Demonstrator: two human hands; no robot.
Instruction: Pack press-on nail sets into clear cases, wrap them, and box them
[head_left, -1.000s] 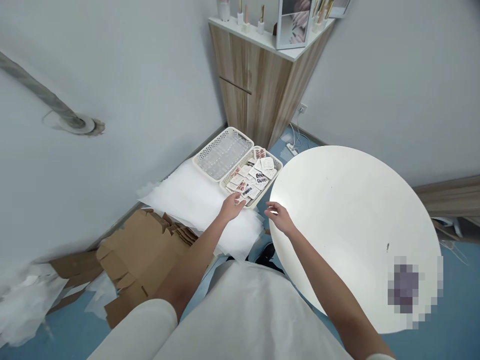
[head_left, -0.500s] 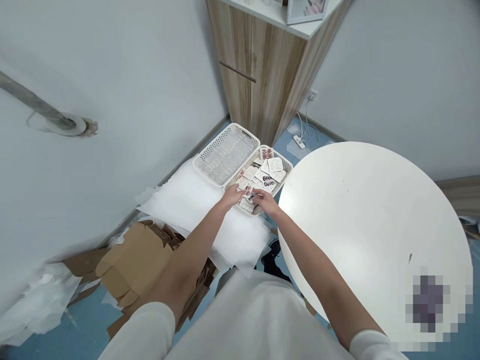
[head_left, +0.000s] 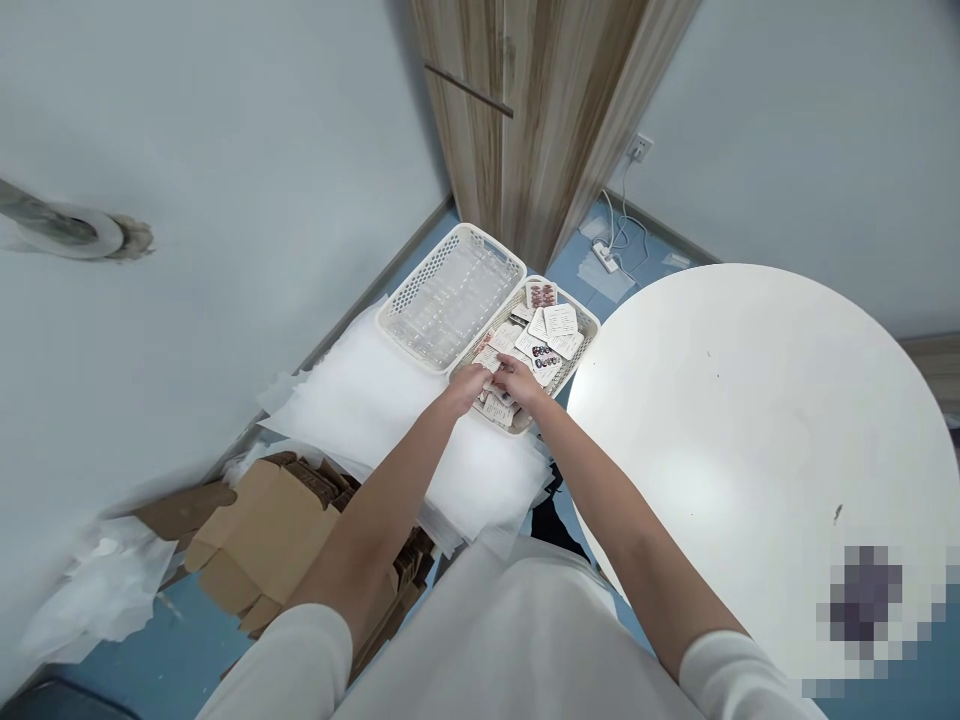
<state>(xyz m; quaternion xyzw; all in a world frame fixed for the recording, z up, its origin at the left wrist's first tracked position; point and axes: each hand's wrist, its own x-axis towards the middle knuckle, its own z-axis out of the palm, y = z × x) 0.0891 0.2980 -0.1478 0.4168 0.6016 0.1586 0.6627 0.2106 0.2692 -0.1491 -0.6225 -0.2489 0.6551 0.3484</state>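
My left hand (head_left: 470, 388) and my right hand (head_left: 520, 382) meet over the near end of a white plastic basket (head_left: 592, 318). My left fingers are closed on a small nail card, mostly covered by the hands. The right fingers pinch in at the same spot, and what they grip is hidden. White cards lie in a loose heap in the basket, some printed side up (head_left: 561, 320). Dark press-on nails (head_left: 545, 356) show on one card and reddish ones (head_left: 541, 294) on another at the far end.
A second white basket (head_left: 386, 325) with clear plastic pieces adjoins on the left. Both rest by a stack of white sheets (head_left: 337, 400). Flattened cardboard boxes (head_left: 262, 530) lie lower left. A round white table (head_left: 750, 420) stands right, a wooden cabinet (head_left: 540, 120) behind, with a power strip (head_left: 604, 257) on the floor.
My hands have drawn closer together, and the right fingers now cover much of the card that showed between them. The view has tilted down a little.
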